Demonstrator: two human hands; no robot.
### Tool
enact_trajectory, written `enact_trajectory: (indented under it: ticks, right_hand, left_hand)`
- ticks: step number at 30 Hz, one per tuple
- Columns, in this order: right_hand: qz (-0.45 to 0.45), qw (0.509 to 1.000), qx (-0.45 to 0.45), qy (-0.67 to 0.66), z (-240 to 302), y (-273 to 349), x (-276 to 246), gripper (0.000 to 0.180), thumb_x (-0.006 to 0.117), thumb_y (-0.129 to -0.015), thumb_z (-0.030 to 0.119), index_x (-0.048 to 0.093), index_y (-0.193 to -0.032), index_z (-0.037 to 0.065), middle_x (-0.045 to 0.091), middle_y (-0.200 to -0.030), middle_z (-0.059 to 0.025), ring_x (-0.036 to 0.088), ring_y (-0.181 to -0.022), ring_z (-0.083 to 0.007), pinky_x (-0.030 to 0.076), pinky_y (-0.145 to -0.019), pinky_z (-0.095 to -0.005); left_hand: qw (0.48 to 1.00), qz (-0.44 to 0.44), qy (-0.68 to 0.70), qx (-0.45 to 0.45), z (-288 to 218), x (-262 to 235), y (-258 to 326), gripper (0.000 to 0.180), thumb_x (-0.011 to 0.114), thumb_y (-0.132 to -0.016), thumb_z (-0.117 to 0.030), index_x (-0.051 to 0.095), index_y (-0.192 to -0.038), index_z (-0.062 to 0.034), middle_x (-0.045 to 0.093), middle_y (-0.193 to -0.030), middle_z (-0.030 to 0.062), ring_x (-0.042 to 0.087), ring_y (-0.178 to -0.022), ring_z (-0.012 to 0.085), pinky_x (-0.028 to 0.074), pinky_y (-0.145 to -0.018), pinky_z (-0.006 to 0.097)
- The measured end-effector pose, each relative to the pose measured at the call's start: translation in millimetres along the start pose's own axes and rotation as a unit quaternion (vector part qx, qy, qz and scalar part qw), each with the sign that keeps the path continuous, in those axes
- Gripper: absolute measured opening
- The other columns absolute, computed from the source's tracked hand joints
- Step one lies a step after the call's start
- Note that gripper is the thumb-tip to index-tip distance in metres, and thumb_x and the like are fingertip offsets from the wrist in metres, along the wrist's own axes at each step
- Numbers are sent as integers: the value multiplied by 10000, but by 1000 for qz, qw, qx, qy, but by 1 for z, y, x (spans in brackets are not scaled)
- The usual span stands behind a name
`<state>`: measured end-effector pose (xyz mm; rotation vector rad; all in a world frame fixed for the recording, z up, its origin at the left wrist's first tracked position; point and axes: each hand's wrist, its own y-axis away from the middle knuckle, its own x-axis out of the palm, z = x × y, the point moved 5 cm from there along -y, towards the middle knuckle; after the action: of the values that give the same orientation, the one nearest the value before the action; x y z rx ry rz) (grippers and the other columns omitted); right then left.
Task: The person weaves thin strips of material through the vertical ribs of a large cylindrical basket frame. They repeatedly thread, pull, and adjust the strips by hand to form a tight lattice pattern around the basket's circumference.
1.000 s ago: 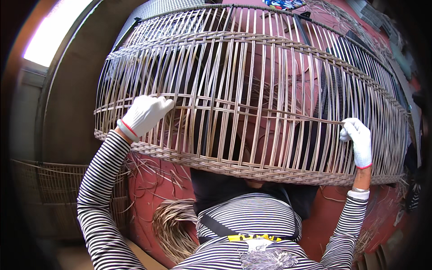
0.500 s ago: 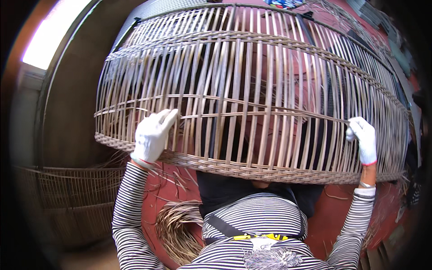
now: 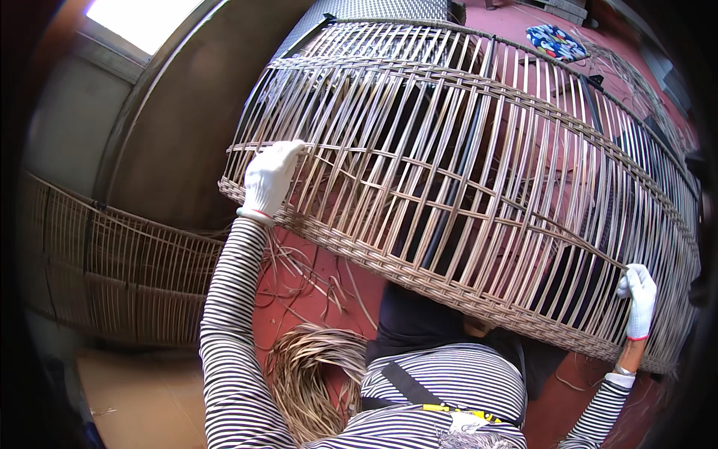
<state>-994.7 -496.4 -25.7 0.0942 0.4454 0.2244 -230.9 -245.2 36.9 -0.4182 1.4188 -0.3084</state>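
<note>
A large curved wicker frame [image 3: 449, 288] of upright rattan canes with braided bands lies across my lap. Loose rattan strands [image 3: 557, 230] run sideways between its uprights, below the upper braided band. My left hand [image 3: 271, 179], in a white knitted glove, is closed at the frame's left part, its fingertips pinched on a strand. My right hand [image 3: 639, 299], gloved too, grips the right end of the strands, which slant down to it. The left fingers partly hide what they pinch.
A coil of rattan strips [image 3: 295, 374] lies on the red floor left of my body, with loose scraps [image 3: 321, 280] nearby. Another wicker panel [image 3: 142, 273] leans at the left. A patterned cushion [image 3: 555, 43] sits beyond the frame, and a cardboard sheet [image 3: 142, 396] lies lower left.
The view has turned, so the frame now slants down to the right. My left fingers, formerly stretched out, have closed on a strand. My right hand keeps its grip.
</note>
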Motion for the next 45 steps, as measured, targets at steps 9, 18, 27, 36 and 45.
enact_trajectory:
  ticks: [9,18,27,36,45]
  right_hand:
    - [-5,999,40,-3,-16,-10,-7,186,640,-1115,233,696,-1095,57,661,-779,23,578,-617,-51,455,-571,-210]
    - [-5,1000,27,7,-20,-12,-9,179,627,-1118,218,703,-1113,56,637,-764,25,558,-601,-49,436,-554,-210]
    - [5,999,49,8,-23,-15,-13,182,632,-1118,232,695,-1124,62,639,-764,30,560,-599,-43,443,-550,-206]
    - [-25,998,58,14,-27,-16,-15,191,631,-1125,265,693,-1131,85,624,-771,42,525,-585,-26,404,-526,-185]
    - [-30,997,76,12,-38,-25,-31,179,632,-1129,272,679,-1138,100,575,-755,65,486,-563,-2,380,-492,-170]
  left_hand:
    - [999,-21,-30,8,3,12,-5,238,790,-905,-111,710,-1127,-141,726,-969,55,735,-853,256,603,-758,373]
    - [988,2,-151,0,14,30,-1,121,735,-934,-153,651,-1020,-152,689,-963,37,706,-718,250,567,-596,376]
    - [978,41,-200,-35,8,37,11,163,686,-1024,-240,610,-1093,-115,668,-783,29,646,-533,174,514,-468,335]
    - [998,-12,-65,8,16,-22,49,181,728,-962,-109,752,-1138,-142,756,-970,63,743,-892,248,606,-796,379]
    - [944,0,-5,-330,232,1,99,236,639,-1041,-156,773,-1232,-117,782,-1198,123,753,-1092,303,581,-983,389]
